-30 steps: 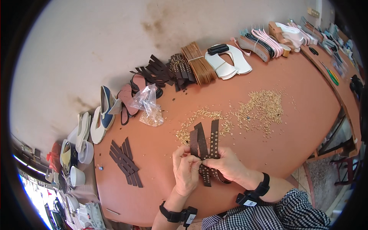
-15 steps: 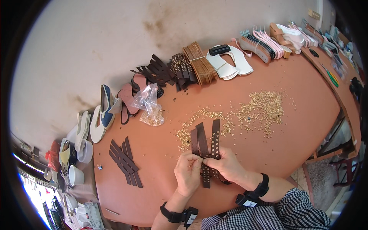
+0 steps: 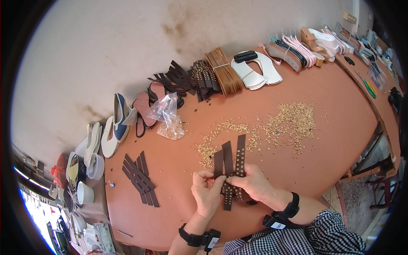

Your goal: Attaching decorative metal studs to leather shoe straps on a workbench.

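Observation:
A dark brown woven strap piece (image 3: pixel 240 155) studded with small gold eyelets is held up above the table by both hands. My left hand (image 3: pixel 206 193) pinches its left part between thumb and fingers. From the other side, my right hand (image 3: pixel 253 183) grips it, thumb pressed near the left thumb where the straps cross. One strap on the right shows rows of eyelets; the left straps look plain along their upper ends. Whether a loose eyelet is between the fingertips cannot be made out. A second, plain brown strap piece (image 3: pixel 140 180) lies flat to the left.
Loose gold eyelets (image 3: pixel 293 123) are scattered beyond my hands. Along the wall lie a clear bag of eyelets (image 3: pixel 171 127), sandals and soles (image 3: pixel 111 138), studded straps (image 3: pixel 205 78), a bundle of brown strips (image 3: pixel 224 72) and white sole shapes (image 3: pixel 263 72). White tubs (image 3: pixel 85 194) stand at far left.
The left straps of the held piece have shifted slightly, and the left fingers have moved a little apart. Both hands keep their hold; the whole view has shifted slightly.

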A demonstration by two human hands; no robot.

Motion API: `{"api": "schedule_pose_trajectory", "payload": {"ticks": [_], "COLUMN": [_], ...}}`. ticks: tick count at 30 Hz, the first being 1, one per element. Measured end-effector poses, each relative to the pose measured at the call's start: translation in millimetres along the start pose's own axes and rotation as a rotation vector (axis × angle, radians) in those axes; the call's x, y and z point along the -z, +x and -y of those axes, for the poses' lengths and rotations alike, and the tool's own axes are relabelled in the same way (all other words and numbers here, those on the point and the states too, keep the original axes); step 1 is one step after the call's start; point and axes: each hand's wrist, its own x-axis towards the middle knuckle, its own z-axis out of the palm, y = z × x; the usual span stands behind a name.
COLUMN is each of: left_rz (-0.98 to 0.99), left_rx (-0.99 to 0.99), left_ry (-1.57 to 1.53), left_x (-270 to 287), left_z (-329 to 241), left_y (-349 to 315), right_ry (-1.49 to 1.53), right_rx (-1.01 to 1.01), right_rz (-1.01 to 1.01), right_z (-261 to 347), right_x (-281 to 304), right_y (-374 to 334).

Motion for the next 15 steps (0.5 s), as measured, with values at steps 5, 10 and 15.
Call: {"api": "schedule_pose_trajectory", "payload": {"ticks": [5, 10, 15], "left_rz": [-0.005, 0.12, -0.002], "left_rx": [-0.05, 0.088, 0.071], "left_ry": [0.113, 0.184, -0.137], "left_x": [6, 14, 29], "left_z": [6, -3, -21], "left_y": [-3, 3, 24], "right_ry": [0.006, 0.139, 0.095], "right_rx": [-0.112, -0.072, -0.015], "right_rz": [0.032, 0.077, -0.027], "right_z": [-1, -2, 10], "right_x": [7, 0, -1], "right_y": [1, 1, -1]}}
